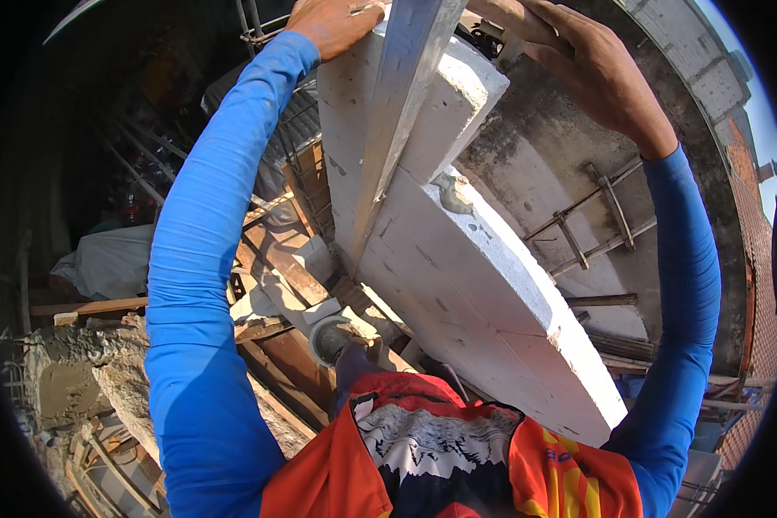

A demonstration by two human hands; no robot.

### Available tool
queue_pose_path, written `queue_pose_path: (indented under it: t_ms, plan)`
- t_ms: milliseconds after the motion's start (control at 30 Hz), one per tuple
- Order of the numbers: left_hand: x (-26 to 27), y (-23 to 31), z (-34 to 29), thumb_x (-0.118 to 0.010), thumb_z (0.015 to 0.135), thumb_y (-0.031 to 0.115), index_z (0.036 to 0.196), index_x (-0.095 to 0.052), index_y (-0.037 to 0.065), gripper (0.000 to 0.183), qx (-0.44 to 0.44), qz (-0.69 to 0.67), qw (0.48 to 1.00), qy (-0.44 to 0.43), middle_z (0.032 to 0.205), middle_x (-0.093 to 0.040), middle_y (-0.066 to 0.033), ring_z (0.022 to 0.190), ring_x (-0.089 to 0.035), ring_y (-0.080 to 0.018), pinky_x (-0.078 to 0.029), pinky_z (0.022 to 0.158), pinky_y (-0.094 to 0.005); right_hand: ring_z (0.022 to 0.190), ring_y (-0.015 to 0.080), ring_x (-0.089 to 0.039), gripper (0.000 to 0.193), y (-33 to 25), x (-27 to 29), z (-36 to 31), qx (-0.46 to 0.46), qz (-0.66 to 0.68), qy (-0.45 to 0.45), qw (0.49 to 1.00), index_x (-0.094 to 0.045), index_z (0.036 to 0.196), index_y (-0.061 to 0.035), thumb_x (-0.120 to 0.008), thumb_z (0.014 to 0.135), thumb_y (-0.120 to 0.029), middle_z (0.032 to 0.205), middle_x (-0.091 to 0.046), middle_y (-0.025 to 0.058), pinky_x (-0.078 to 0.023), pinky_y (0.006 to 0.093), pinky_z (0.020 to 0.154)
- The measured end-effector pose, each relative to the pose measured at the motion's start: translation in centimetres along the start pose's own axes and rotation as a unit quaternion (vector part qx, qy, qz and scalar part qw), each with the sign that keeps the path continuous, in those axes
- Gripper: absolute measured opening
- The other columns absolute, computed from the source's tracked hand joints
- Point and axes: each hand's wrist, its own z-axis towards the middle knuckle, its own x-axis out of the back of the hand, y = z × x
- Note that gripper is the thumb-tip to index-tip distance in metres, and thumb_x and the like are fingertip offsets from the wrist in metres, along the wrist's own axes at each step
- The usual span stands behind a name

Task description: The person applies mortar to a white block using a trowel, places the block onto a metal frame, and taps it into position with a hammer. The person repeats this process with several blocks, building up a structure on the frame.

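A long grey metal straightedge (403, 112) runs upright along the face of a white block wall (457, 268). Beside its upper part sits a smaller white block (457, 112), with a dab of grey mortar (454, 193) in the joint below its right end. My left hand (335, 26) is at the top, left of the straightedge, with bent fingers close to its edge; the frame cuts off what they grip. On the other side my right hand (591, 65) reaches toward the straightedge, fingers stretched out together; their tips are cut off or hidden.
Below the wall's left side a round bucket (328, 341) stands among wooden boards (289, 276) and rubble. Rough broken masonry (121, 388) lies at the left. Beyond the wall, a wooden ladder-like frame (591, 220) rests against a stained grey surface (527, 164). Mesh (760, 345) borders the far right.
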Motion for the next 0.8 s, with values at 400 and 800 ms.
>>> queue_pose_path:
  t_ms: [400, 800]
  plan:
    - [-3.4, -6.0, -4.6, -0.058, 0.098, 0.044, 0.145, -0.060, 0.019, 0.053, 0.225, -0.291, 0.925, -0.092, 0.150, -0.055, -0.0161, 0.138, -0.048, -0.0416, -0.041, 0.114, -0.0499, 0.086, 0.0379, -0.072, 0.024, 1.8, -2.0, -0.5, -0.008, 0.047, 0.029, 0.998, -0.070, 0.111, -0.0017, -0.066, 0.091, -0.016, 0.094, -0.071, 0.0220, -0.058, 0.0472, 0.080]
    - [-2.8, -3.4, 2.1, -0.055, 0.099, 0.050, 0.149, -0.055, 0.012, 0.063, 0.234, -0.415, 0.870, -0.128, 0.154, -0.051, -0.0173, 0.142, -0.046, -0.0346, -0.037, 0.117, -0.0452, 0.096, 0.0367, -0.071, 0.027, 4.2, 0.6, -15.2, -0.140, 0.149, 0.081, 0.976, -0.069, 0.114, -0.0038, -0.064, 0.092, -0.018, 0.099, -0.071, 0.0222, -0.057, 0.0466, 0.084]
